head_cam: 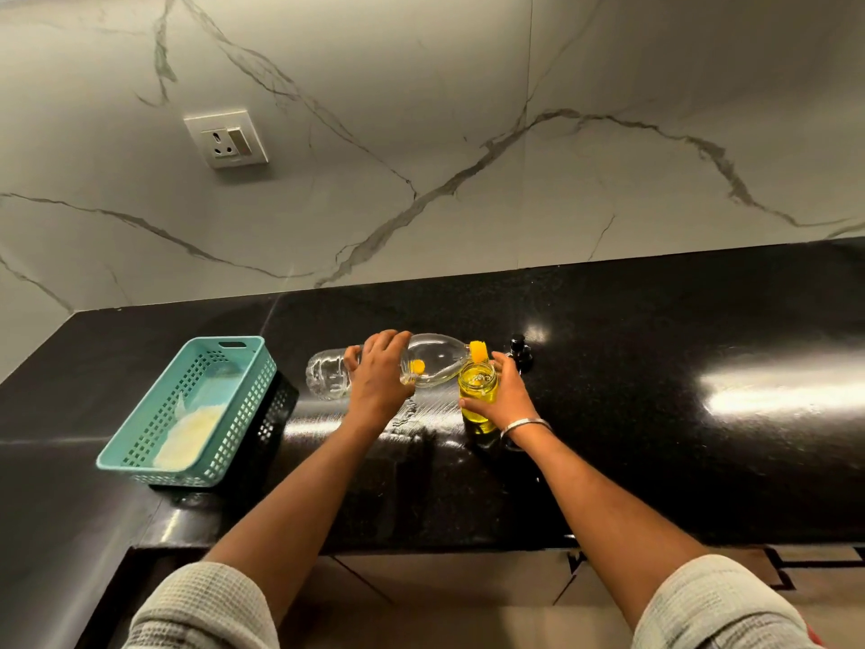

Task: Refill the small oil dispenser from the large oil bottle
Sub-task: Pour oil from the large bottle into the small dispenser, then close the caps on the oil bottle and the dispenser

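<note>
In the head view, the left hand (377,373) gripped the big bottle (423,363) around its middle, fingers (384,338) curled over the top of the clear body. The bottle was tipped nearly flat above the black counter (655,414), base toward the left, its yellow neck (478,351) over the mouth of the dispenser (477,398). Little oil showed inside the bottle; most of its body looked clear. A small yellow spot showed through the bottle's wall beside the left hand; what it was could not be told.

The dispenser stood upright on the counter, just right of centre, filled with yellow oil almost to its top. The right hand (508,395) held it from the right side, fingers wrapped around the glass, thumb on the near side. A metal bangle (524,427) sat on that wrist.

Just behind the right hand a black pump top (518,351) stood on the counter, apart from the dispenser.

To the left, well apart from the bottle, a teal basket (196,409) lay on the counter with something pale in its bottom. A black basket (276,414) sat against its right side, mostly hidden.

Behind the counter rose a marble wall (468,133) with a socket (226,139) at upper left. Both forearms were bare, with grey textured sleeves (201,606) at the bottom edge.
</note>
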Demonstrator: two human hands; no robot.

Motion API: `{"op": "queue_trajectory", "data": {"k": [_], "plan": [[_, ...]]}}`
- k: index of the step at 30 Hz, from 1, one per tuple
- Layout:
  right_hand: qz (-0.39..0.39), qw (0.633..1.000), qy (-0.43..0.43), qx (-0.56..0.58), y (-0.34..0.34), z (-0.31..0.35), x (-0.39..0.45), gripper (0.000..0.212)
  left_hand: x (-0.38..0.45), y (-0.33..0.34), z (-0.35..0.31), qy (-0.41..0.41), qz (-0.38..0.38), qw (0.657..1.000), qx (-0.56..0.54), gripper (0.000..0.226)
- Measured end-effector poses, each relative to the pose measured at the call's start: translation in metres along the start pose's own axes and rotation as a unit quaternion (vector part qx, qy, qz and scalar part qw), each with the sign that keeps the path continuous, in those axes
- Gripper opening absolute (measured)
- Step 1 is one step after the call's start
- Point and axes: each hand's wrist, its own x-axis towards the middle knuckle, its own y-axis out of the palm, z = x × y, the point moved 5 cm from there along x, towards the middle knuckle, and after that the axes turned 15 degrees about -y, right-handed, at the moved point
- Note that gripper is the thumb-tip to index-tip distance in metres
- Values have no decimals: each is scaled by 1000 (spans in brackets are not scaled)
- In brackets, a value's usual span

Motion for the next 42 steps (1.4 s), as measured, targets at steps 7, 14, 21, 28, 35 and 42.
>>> {"op": "queue_trajectory", "data": {"k": [7, 14, 21, 28, 35, 42], "plan": [[20, 999, -28, 18, -14, 13, -1, 106, -5, 2, 2, -20, 10, 997, -68, 78], [61, 995, -76, 23, -19, 32, 0, 102, -8, 1, 5, -55, 18, 986, -156, 76], [78, 991, -104, 5, -25, 40, 1, 94, -15, 4, 7, -72, 37, 968, -239, 74], [-28, 993, -115, -15, -45, 37, 7, 47, -16, -1, 11, -110, 28, 934, -339, 65], [-7, 978, -172, -117, -32, 62, 43, 19, -10, 1, 37, -190, 27, 870, -454, 63], [161, 942, -167, -244, 27, 81, 88, 16, -2, 8, 46, -210, 38, 839, -500, 66]]}}
